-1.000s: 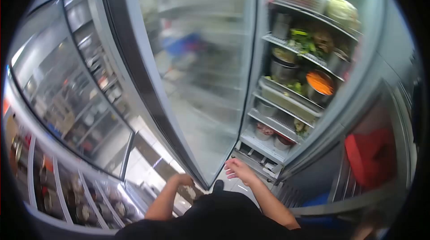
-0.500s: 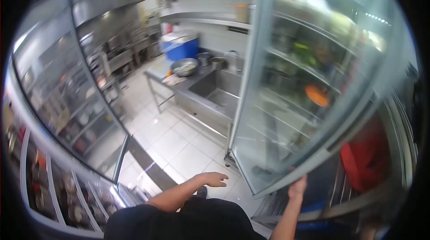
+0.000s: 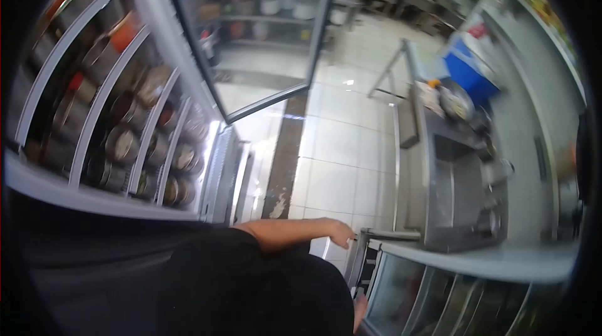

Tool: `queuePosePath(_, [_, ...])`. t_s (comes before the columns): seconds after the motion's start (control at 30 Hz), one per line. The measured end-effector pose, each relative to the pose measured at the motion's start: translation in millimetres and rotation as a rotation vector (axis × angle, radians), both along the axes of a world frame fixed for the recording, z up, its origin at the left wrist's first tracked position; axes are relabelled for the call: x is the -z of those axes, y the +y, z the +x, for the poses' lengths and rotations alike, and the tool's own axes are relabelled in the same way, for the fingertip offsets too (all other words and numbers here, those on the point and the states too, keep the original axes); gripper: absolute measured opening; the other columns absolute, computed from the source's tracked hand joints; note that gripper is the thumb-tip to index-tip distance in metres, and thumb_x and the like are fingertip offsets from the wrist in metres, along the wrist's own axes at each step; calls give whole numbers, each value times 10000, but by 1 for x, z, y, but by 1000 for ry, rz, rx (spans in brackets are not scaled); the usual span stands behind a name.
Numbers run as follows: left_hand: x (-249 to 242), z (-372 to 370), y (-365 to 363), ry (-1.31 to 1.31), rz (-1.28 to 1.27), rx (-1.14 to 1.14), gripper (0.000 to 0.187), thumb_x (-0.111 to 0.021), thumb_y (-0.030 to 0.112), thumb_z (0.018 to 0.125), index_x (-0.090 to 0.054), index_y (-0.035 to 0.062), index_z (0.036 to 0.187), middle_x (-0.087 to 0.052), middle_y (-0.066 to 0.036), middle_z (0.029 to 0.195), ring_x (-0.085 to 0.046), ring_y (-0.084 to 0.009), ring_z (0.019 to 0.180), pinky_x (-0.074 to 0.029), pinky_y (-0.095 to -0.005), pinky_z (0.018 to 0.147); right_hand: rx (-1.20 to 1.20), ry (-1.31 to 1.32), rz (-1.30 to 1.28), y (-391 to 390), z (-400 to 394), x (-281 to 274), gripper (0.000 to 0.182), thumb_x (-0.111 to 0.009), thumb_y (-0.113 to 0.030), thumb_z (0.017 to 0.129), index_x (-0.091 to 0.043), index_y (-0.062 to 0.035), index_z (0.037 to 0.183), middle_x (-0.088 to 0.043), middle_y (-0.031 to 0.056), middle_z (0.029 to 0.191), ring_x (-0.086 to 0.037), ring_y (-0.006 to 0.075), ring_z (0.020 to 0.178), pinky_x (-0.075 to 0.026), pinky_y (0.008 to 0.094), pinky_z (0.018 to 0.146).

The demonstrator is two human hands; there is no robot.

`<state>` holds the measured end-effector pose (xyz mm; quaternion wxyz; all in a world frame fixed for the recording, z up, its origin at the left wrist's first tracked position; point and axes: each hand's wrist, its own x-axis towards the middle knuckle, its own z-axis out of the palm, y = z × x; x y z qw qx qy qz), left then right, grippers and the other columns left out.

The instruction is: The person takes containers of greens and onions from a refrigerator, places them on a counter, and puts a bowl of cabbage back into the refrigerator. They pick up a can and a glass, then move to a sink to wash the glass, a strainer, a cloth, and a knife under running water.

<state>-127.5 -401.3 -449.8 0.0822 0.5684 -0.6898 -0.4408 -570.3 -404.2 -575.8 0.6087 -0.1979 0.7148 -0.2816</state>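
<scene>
Standing at lower right, the glass-fronted refrigerator (image 3: 464, 262) appears closed or nearly so; full closure cannot be confirmed. Left hand (image 3: 342, 234): partly open, loosely curled, nothing visibly held, near its corner. Right hand (image 3: 360, 312): beside its edge, mostly hidden; opening and grip cannot be determined. Opposite, the other glass door (image 3: 257, 41) remains to be closed, if required.

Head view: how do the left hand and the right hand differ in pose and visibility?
The left hand shows largely whole, with its forearm; the right hand is a mere sliver beside the black clothing. The left hand sits higher in the picture, fingers bent; the right hand sits lower, its finger pose hidden. Both are bare and near the glass-fronted cabinet.
</scene>
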Motion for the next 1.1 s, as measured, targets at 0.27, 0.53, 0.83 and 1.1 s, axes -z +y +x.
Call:
queuePosePath(0.27, [-66, 232, -54, -86, -274, -606, 687, -658, 437, 921, -464, 73, 1472, -542, -229, 1399, -542, -413, 1268, -430, -473, 1099, -896, 134, -441, -117, 76, 72, 275, -527, -285, 988, -688, -70, 1047, -646, 62, 855, -625, 235, 769, -509, 435, 699])
queuePosePath(0.53, [-307, 456, -119, -583, -832, -992, 499, -706, 331, 905, -595, 68, 1314, -621, -174, 1310, -587, -348, 1222, -472, -451, 1043, -1059, 412, -50, -234, 151, 37, 288, -604, -310, 959, -670, -30, 954, -645, 84, 778, -612, 202, 630, -470, 366, 500])
queuePosePath(0.83, [-333, 563, -245, -1495, -491, -793, 352, -623, 228, 906, -663, 80, 1223, -637, -157, 1259, -565, -291, 1266, -338, -479, 1161, -1462, 447, -499, -388, 400, 28, 418, -657, -354, 937, -689, 0, 1158, -728, 174, 1081, -683, 302, 1007, -532, 400, 879])
queuePosePath(1.1, [-158, 711, -280, -1871, 778, -413, 613, -443, 475, 1017, -511, 85, 1485, -432, -166, 1568, -369, -349, 1466, -178, -577, 1194, -1180, -188, -154, -548, 566, -32, 432, -599, -352, 1018, -581, -59, 1335, -659, 83, 1198, -667, 215, 1033, -554, 367, 819])
